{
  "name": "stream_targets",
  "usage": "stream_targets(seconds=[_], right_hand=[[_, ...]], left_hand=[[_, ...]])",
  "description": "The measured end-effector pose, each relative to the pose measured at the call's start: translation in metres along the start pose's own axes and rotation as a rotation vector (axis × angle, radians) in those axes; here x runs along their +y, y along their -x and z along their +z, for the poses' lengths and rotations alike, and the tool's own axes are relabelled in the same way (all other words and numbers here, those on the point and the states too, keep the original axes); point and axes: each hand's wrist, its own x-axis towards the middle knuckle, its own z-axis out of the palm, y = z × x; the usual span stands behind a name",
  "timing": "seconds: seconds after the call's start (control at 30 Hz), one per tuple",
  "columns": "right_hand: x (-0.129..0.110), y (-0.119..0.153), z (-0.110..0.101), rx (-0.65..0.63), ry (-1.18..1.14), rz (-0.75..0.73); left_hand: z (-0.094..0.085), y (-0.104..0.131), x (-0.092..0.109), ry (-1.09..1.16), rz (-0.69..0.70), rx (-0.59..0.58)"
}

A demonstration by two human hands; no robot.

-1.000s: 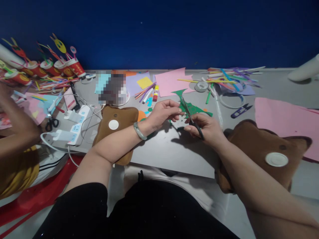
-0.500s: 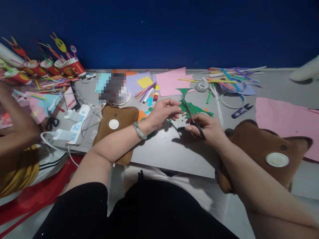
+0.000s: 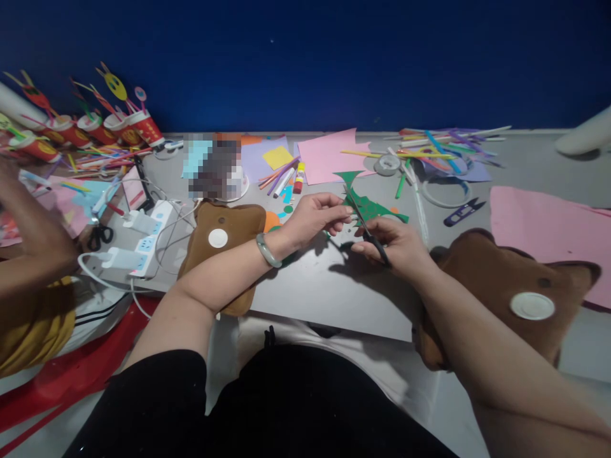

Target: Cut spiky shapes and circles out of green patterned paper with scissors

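Note:
My left hand (image 3: 322, 219), with a bangle on its wrist, is closed in a pinch at the edge of a small piece of green paper; its fingertips partly hide it. In my right hand (image 3: 394, 245) is a pair of black-handled scissors (image 3: 375, 247), blades pointing up and left by the left fingertips. Just behind the blades lie green paper scraps (image 3: 377, 208) with ragged cut edges. A few small green bits rest on the table (image 3: 305, 286) under my hands.
Brown cushions (image 3: 229, 222) flank my arms. A glue stick (image 3: 298, 178), tape roll (image 3: 386, 165), thread snips (image 3: 464, 212) and coloured sticks lie behind. A power strip (image 3: 153, 238) with cables is at left, near another person's arm (image 3: 33, 235).
My left fingertips have shifted slightly right. The scissors have moved slightly left and their blades look closer together. The upper green scrap has shifted a little.

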Motion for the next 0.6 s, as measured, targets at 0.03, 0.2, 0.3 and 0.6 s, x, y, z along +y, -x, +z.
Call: stream_targets(seconds=[0.03, 0.2, 0.3, 0.6], right_hand=[[0.0, 0.0, -0.001, -0.003, 0.005, 0.005], [0.002, -0.001, -0.003, -0.019, 0.006, 0.038], [-0.002, 0.0, -0.004, -0.012, 0.0, 0.041], [0.01, -0.001, -0.004, 0.0, -0.035, 0.012]], left_hand=[[-0.001, 0.0, 0.0, -0.01, 0.001, -0.004], [-0.002, 0.0, 0.001, -0.039, 0.007, -0.017], [-0.003, 0.0, 0.001, -0.04, 0.003, -0.017], [-0.003, 0.0, 0.002, -0.018, 0.004, -0.028]])
